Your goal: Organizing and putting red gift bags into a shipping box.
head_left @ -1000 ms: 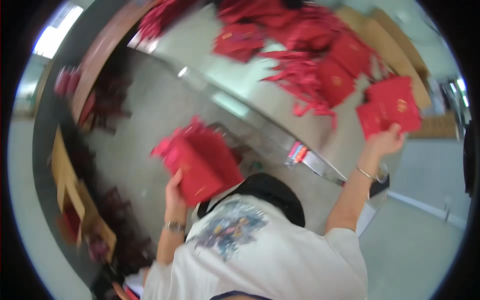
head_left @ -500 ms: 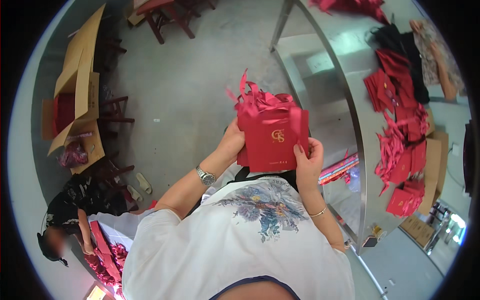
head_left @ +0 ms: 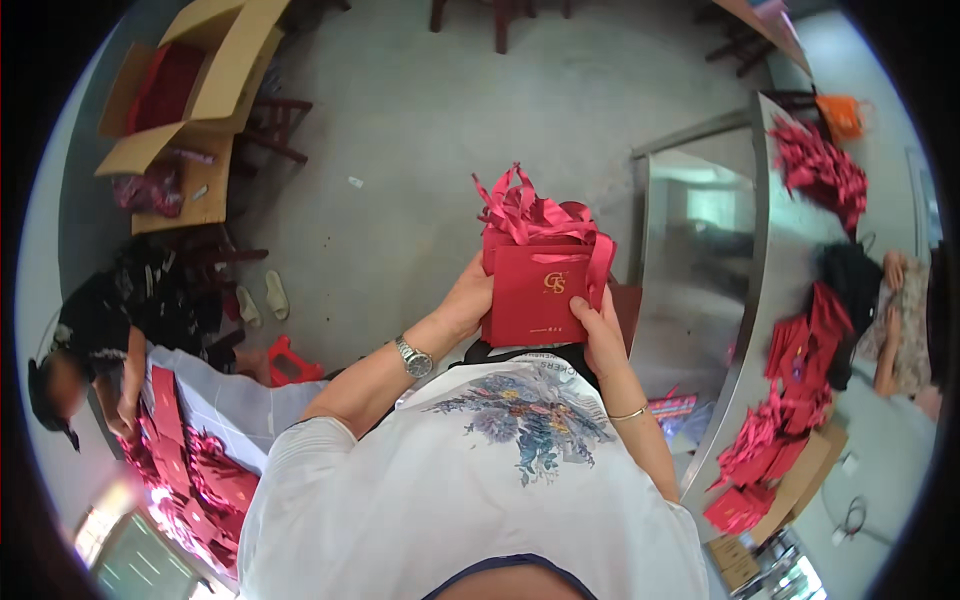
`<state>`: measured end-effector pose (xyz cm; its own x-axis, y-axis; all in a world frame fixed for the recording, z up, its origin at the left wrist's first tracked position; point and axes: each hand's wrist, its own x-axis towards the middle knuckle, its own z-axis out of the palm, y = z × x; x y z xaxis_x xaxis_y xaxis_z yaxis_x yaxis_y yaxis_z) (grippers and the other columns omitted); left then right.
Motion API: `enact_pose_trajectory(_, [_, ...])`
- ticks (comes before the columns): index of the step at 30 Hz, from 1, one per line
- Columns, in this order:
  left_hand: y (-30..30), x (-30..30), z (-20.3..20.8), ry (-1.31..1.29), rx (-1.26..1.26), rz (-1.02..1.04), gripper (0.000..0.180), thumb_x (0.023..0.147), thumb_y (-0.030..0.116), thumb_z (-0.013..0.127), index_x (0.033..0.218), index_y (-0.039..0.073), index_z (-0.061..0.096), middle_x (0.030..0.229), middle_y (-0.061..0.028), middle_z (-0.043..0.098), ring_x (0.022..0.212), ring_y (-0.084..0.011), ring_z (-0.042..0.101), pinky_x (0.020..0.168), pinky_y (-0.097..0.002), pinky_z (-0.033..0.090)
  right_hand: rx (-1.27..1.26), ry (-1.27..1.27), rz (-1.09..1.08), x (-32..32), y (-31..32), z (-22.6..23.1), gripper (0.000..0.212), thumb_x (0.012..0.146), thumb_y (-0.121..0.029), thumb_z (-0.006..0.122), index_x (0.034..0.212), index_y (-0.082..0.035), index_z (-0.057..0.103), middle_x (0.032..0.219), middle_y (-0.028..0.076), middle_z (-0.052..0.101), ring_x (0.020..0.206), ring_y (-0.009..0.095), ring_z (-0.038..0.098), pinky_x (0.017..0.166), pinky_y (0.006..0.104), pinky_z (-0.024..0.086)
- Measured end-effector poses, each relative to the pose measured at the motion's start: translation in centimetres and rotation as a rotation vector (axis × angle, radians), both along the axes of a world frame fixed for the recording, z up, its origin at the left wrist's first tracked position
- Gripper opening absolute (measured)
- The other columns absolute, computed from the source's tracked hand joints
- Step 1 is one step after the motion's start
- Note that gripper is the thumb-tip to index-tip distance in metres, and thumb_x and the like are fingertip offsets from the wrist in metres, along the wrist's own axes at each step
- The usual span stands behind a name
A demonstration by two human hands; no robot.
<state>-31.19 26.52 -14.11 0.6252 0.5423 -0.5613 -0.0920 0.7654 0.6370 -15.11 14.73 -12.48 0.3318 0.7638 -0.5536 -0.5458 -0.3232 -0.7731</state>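
Note:
In front of my waist I hold a stack of flat red gift bags (head_left: 535, 300) upright, their gold lettering facing me. Loose pinkish-red ribbons (head_left: 530, 215) stick up in a tangle from the top of the stack. My left hand (head_left: 468, 293) grips the left edge, its fingertips hidden behind the bags. On the opposite edge, my right hand (head_left: 598, 328) has its thumb pressed on the front bag, beside a ribbon that hangs down; the other fingers are mostly hidden behind.
To the right stands a metal table (head_left: 755, 280) bearing several piles of red bags (head_left: 760, 435); a person's arm (head_left: 888, 340) is beyond it. At left, another person (head_left: 130, 330) handles red bags. An open cardboard box (head_left: 225, 75), slippers (head_left: 275, 295) and a red stool (head_left: 293, 362) are also there.
My view has turned to the right, so the surroundings have shifted. My right thumb has moved slightly left and down on the front bag. Both hands keep hold of the stack.

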Motion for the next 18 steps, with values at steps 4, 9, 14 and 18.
enact_pose_trajectory(4, [1.9,-2.9,1.1,-0.271,-0.239,0.167,0.056,0.091,0.035,0.058,0.133,0.005,0.036,0.130,-0.0091,0.048,0.116,-0.0184,0.050,0.094,-0.0344,0.046,-0.049,-0.106,0.117,-0.4,4.3,-0.2,0.057,0.084,-0.011,0.062,0.134,-0.003,0.037,0.122,0.009,0.053,0.110,0.017,0.052,0.096,0.0305,0.041])
enact_pose_trajectory(9, [4.2,-4.3,2.1,0.003,0.006,0.339,0.066,0.088,0.048,0.057,0.132,0.003,0.037,0.128,-0.0122,0.050,0.115,-0.0222,0.051,0.095,-0.0379,0.045,0.017,-0.685,0.358,-2.4,10.1,-0.5,0.063,0.080,-0.011,0.066,0.133,0.004,0.035,0.119,0.020,0.049,0.113,0.030,0.048,0.096,0.0369,0.039])
enact_pose_trajectory(14, [10.5,-5.1,0.5,-0.192,-0.414,0.417,0.054,0.091,0.042,0.054,0.127,0.004,0.044,0.123,-0.0153,0.054,0.112,-0.0286,0.055,0.094,-0.0435,0.046,0.091,-0.997,0.728,-2.6,17.6,5.0,0.081,0.080,-0.025,0.066,0.138,0.010,0.021,0.130,0.027,0.037,0.120,0.040,0.040,0.102,0.0414,0.034])
enact_pose_trajectory(18, [15.7,-5.3,0.5,-0.467,-0.453,0.494,0.057,0.091,0.043,0.049,0.134,0.005,0.041,0.131,-0.0167,0.050,0.120,-0.0333,0.049,0.100,-0.0486,0.041,0.250,-0.562,1.013,-0.4,25.1,10.7,0.071,0.085,-0.021,0.063,0.141,0.004,0.026,0.130,0.014,0.044,0.115,0.023,0.046,0.098,0.0340,0.037])
